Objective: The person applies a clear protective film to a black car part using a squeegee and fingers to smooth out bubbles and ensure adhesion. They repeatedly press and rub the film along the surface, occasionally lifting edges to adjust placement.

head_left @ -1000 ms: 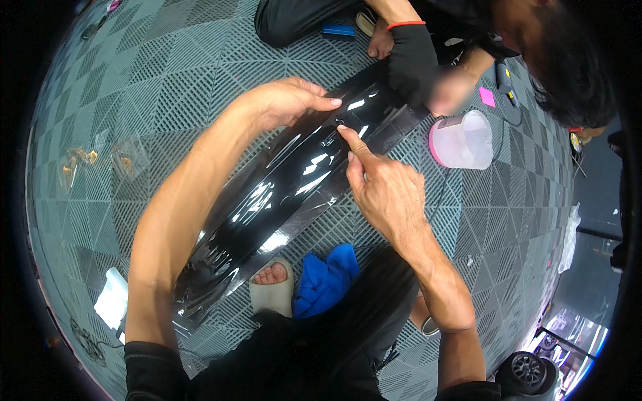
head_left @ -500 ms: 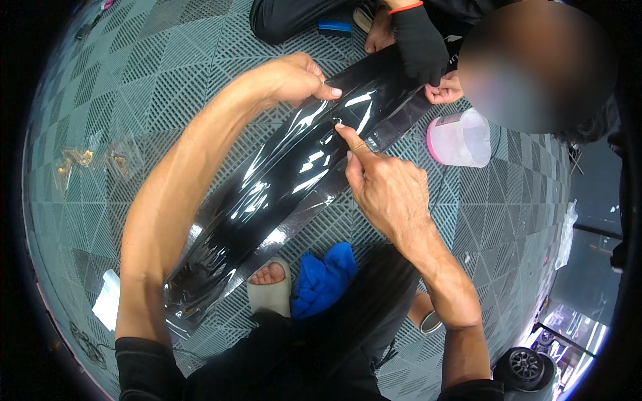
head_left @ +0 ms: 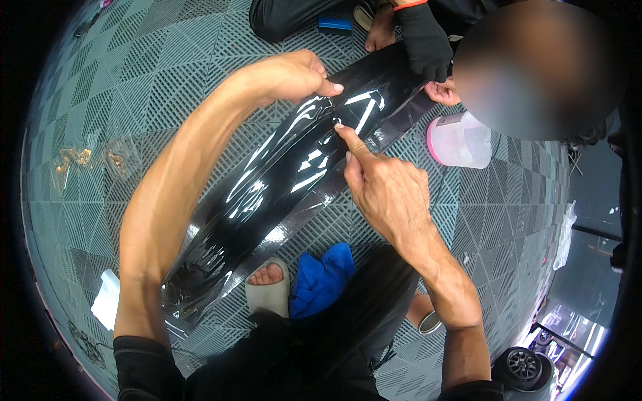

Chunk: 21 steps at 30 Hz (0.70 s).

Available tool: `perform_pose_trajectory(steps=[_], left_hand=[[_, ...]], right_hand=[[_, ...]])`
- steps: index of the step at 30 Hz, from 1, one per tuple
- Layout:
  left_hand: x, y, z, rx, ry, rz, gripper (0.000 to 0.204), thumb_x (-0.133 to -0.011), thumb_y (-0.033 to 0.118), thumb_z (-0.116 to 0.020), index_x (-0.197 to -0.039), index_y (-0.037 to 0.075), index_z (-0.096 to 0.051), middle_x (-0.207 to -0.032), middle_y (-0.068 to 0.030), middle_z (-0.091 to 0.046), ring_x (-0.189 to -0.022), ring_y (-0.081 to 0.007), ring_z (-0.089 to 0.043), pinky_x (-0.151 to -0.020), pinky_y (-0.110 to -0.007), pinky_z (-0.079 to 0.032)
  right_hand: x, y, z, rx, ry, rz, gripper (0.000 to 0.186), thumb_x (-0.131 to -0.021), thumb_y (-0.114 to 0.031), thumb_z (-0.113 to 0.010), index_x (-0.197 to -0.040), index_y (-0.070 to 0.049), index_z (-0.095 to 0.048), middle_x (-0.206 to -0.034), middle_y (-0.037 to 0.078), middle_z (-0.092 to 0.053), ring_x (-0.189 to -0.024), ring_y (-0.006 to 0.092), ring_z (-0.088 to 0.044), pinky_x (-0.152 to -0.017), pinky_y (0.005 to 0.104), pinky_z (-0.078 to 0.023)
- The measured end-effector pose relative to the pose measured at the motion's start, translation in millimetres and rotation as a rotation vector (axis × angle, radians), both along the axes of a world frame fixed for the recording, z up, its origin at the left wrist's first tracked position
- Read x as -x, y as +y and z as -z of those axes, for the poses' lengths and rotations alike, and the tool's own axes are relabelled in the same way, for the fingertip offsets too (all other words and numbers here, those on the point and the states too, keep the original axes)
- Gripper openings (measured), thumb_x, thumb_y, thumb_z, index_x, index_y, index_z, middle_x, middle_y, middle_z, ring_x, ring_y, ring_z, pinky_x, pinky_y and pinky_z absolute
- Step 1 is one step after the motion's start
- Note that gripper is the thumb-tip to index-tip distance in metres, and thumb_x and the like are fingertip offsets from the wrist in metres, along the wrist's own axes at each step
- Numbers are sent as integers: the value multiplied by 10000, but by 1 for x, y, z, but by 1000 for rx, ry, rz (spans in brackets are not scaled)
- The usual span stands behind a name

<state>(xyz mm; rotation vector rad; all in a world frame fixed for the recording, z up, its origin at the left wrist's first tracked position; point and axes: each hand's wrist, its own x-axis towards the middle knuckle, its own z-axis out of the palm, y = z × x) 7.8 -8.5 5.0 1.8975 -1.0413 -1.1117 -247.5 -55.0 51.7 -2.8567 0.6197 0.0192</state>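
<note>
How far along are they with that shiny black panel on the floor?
Seemingly midway. Glossy film already lies along the long black panel, though ripples show in its reflections. In hand: the left hand presses its far edge, while the right hand points a finger onto the film. A co-worker's gloved hand holds the far end. Smoothing seems left.

Single head-worn fisheye view, looking steeply down, close over both forearms, grid floor [head_left: 167,100] curving toward the rim
</note>
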Motion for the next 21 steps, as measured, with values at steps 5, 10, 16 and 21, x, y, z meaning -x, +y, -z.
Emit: perform_pose_trajectory(steps=[5, 10, 16, 21], left_hand=[[0, 8, 4, 65, 189, -25, 388, -989, 382, -833, -735, 142, -664, -654, 75, -551, -603, -73, -425, -606, -290, -343], [5, 9, 14, 57, 323, -130, 326, -980, 349, -851, -838, 120, -668, -740, 50, -605, -664, -73, -480, -635, -269, -377], [5, 9, 26, 62, 547, -231, 400, -963, 231, -874, -1157, 9, -604, -1033, -95, -724, -837, -134, -621, -716, -283, -479], [4, 8, 35, 83, 493, -212, 286, -998, 272, -833, -1013, 38, -669, -927, -62, -747, -790, -110, -635, -699, -285, -481]], right_hand=[[0, 1, 0, 28, -20, -13, 470, -1074, -233, -602, -1533, -152, -657, -574, 115, -645, -486, 267, -665, -506, 413, -531], [0, 1, -1, 21, 11, -13, 495, -1060, -258, -609, -1545, -165, -634, -621, 133, -691, -524, 299, -704, -507, 440, -567], [-1, 1, -1, 17, 15, -19, 498, -1057, -265, -609, -1544, -165, -626, -654, 155, -716, -543, 324, -725, -500, 461, -579], [-2, 2, -4, 29, 24, -9, 461, -1088, -260, -584, -1534, -171, -661, -575, 116, -640, -497, 265, -670, -528, 416, -545]])
